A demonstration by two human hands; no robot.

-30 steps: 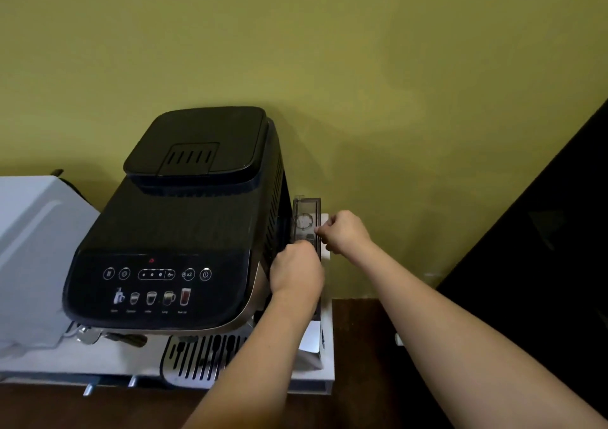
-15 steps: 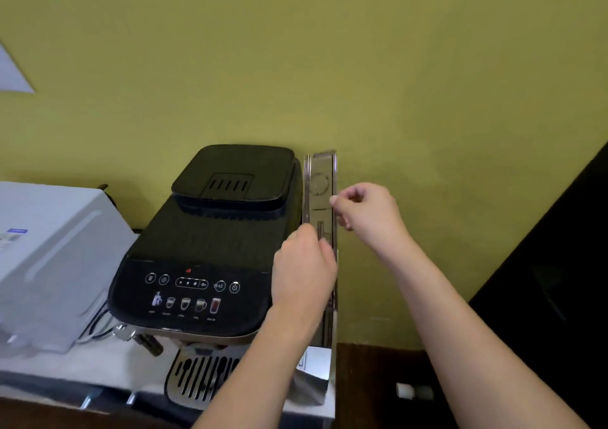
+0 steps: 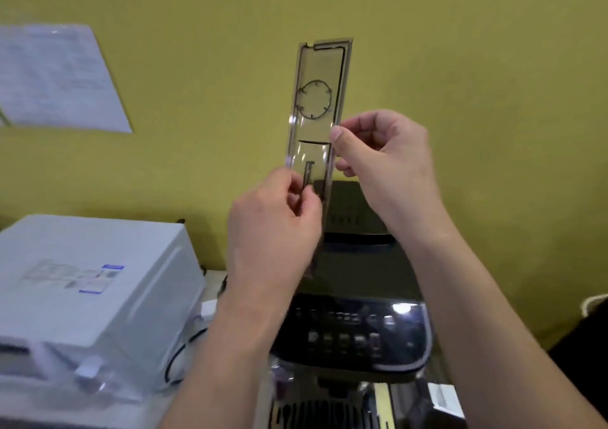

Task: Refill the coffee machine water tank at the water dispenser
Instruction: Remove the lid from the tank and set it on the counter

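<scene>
The clear, narrow water tank [image 3: 317, 66] is held up in front of the yellow wall, its lid face with a ring mark turned toward me. My left hand [image 3: 273, 227] grips its lower part, thumb and fingers closed on the small handle. Higher up, my right hand [image 3: 385, 162] pinches the tank's right edge. The black coffee machine [image 3: 355, 330] stands below and behind both hands, its button panel facing me. The tank's lower end is hidden behind my left hand.
A white boxy appliance [image 3: 92, 283] sits left of the coffee machine, with a black cable [image 3: 177, 356] between them. A sheet of paper [image 3: 56, 76] hangs on the wall at upper left. The slotted drip tray [image 3: 312, 412] is at the bottom edge. A dark object [image 3: 585, 356] stands at the right.
The tank has come up out of the machine's right side and now hangs above it, both hands still on it. The view has swung right, so the machine sits lower and more central.
</scene>
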